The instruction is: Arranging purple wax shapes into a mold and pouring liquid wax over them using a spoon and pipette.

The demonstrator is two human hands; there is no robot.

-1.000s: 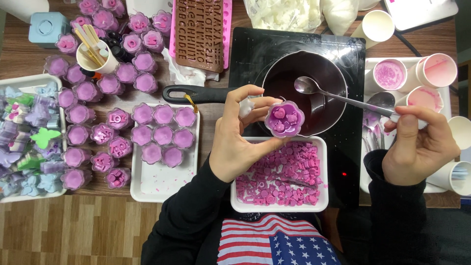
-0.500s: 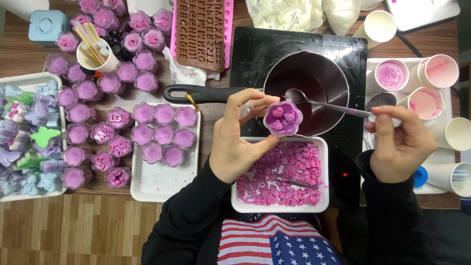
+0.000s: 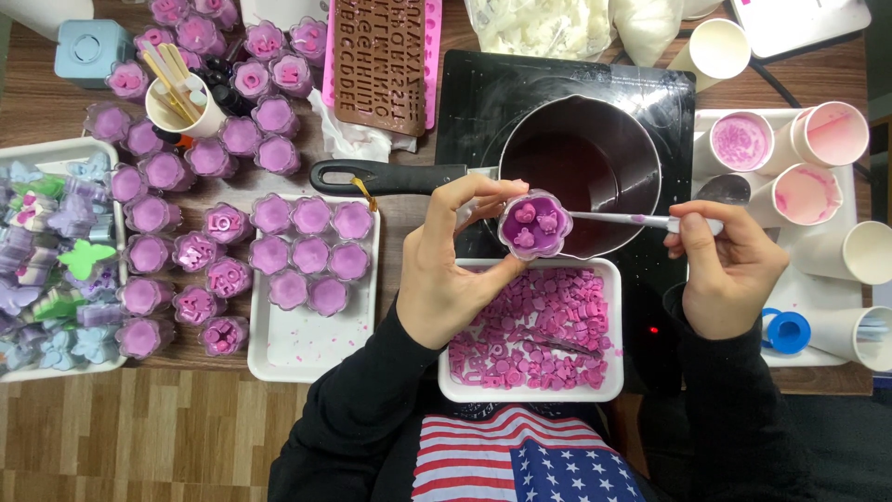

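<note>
Left hand [image 3: 446,270] cups a flower-shaped purple candle [image 3: 534,224] (fingers curled), right hand [image 3: 720,274] pinches a spoon [image 3: 618,218]

A home craft table: a hotplate [image 3: 567,84] with a saucepan [image 3: 581,167] among rows of purple candles [image 3: 307,256].

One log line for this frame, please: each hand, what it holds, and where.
left hand: holds flower-shaped purple candle cup above white tray of pink pieces | right hand: holds spoon, bowl end at cup | pot: on black cooktop
</note>
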